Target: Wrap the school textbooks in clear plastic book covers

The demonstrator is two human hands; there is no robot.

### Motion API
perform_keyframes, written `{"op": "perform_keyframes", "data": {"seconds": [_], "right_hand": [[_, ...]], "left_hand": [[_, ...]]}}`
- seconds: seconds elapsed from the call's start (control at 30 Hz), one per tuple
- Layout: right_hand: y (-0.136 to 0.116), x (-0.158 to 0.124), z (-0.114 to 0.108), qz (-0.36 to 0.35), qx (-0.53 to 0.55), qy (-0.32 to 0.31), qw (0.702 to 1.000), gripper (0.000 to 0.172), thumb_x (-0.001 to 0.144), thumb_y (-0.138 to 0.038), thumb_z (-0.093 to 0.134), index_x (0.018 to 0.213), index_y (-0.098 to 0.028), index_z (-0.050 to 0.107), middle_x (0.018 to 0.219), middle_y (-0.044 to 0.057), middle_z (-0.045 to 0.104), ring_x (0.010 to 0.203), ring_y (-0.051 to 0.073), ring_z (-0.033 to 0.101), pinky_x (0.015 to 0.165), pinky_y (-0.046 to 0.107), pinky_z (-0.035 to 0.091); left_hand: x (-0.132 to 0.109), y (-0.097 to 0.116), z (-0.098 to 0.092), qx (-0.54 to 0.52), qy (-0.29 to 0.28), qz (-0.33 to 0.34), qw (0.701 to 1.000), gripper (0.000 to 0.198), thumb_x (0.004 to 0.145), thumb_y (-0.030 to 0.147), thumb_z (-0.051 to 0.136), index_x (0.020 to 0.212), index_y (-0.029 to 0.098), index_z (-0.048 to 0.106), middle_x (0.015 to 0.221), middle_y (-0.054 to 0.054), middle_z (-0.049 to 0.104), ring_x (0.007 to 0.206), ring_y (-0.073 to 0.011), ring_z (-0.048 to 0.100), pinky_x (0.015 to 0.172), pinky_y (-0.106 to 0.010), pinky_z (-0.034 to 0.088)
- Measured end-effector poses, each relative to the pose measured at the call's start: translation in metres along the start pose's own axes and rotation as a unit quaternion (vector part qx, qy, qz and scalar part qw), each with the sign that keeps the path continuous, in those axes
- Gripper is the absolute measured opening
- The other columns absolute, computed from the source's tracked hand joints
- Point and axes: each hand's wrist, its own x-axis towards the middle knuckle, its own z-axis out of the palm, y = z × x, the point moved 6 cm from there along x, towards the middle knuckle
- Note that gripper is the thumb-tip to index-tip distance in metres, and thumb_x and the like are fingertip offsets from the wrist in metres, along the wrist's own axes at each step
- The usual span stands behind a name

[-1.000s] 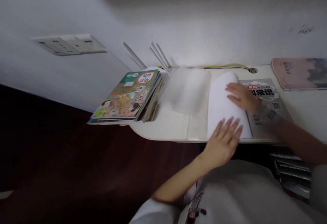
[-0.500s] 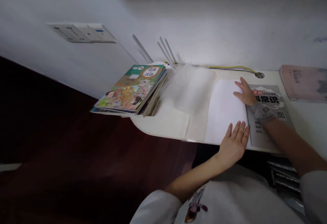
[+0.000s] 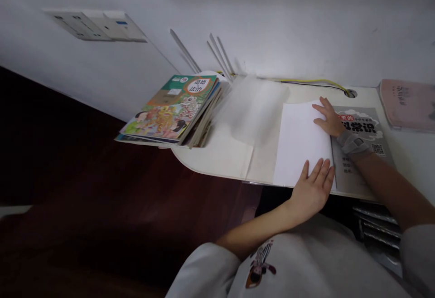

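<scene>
- Left hand (image 3: 312, 190): open and flat, fingers slightly spread. The fingertips rest on the near right corner of the white sheet (image 3: 299, 141); the palm hangs over the near edge of the counter (image 3: 411, 144). It grips nothing.
- Right hand (image 3: 326, 119): open, fingers loosely extended and pressing on the far right edge of the same sheet. The heel of the hand lies over the grey book (image 3: 362, 128). A grey wristband (image 3: 351, 144) sits on this wrist. It grips nothing.
- White sheet: lies flat on the counter, with its right edge overlapping the left part of the grey book.
- Clear plastic cover (image 3: 253, 109): just left of the sheet, blurred. Its edges are hard to trace.
- Stack of books (image 3: 173, 112): at the left end of the counter, overhanging the edge. The top cover is colourful with cartoon figures.
- Pink book (image 3: 408, 105): far right, well apart from both hands.
- Yellow cable (image 3: 306, 80): runs along the wall side into the cable hole (image 3: 350, 93).
- Wall sockets (image 3: 95, 25): upper left, on the white wall.
</scene>
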Motion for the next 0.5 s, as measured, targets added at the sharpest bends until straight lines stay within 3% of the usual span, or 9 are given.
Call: {"op": "perform_keyframes", "data": {"seconds": [0.33,0.5], "right_hand": [[-0.005,0.002,0.008,-0.072,0.004,-0.027,0.997,0.07,0.078,-0.027,0.061,0.143,-0.031,0.036,0.157,0.002,0.021,0.144,0.036,0.009,0.111,0.066,0.018],[-0.006,0.003,0.009,-0.07,0.013,-0.034,0.997,0.076,0.08,-0.031,0.061,0.147,-0.032,0.025,0.159,0.001,0.013,0.144,0.035,0.007,0.113,0.065,0.017]], "left_hand": [[-0.007,-0.004,0.005,-0.001,-0.016,-0.014,1.0,0.045,0.094,0.015,0.033,0.138,0.007,0.042,0.147,-0.019,0.037,0.136,-0.0299,0.035,0.106,-0.054,0.036],[-0.014,-0.013,0.003,0.007,-0.023,-0.024,0.999,0.044,0.094,0.014,0.033,0.137,0.006,0.043,0.144,-0.019,0.042,0.135,-0.0297,0.038,0.106,-0.053,0.036]]}}
